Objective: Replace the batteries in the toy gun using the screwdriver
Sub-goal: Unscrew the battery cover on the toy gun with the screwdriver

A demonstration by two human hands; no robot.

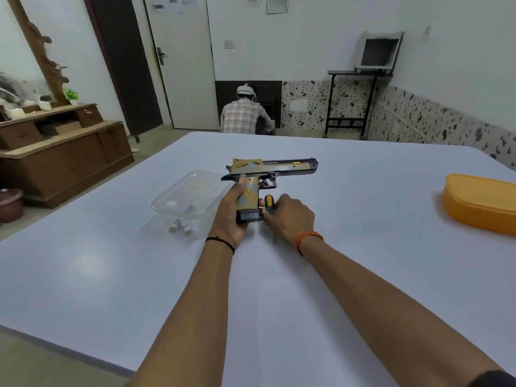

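Layout: toy gun [269,170] upright at table [363,219] centre, btwn my hands. Tray [192,195] just left of it; batteries [181,227] before tray. Box [480,203] far right. Screwdriver [269,203] right of grip.

Clear tray [192,195] (batteries [181,227] beside) crowds the left.

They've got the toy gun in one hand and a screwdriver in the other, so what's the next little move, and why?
Probably bring the screwdriver tip to the base of the toy gun handle. The left hand holds the gun upright by its handle, the right hand holds the screwdriver right beside the base, and the batteries wait on the table. No screw is visible.
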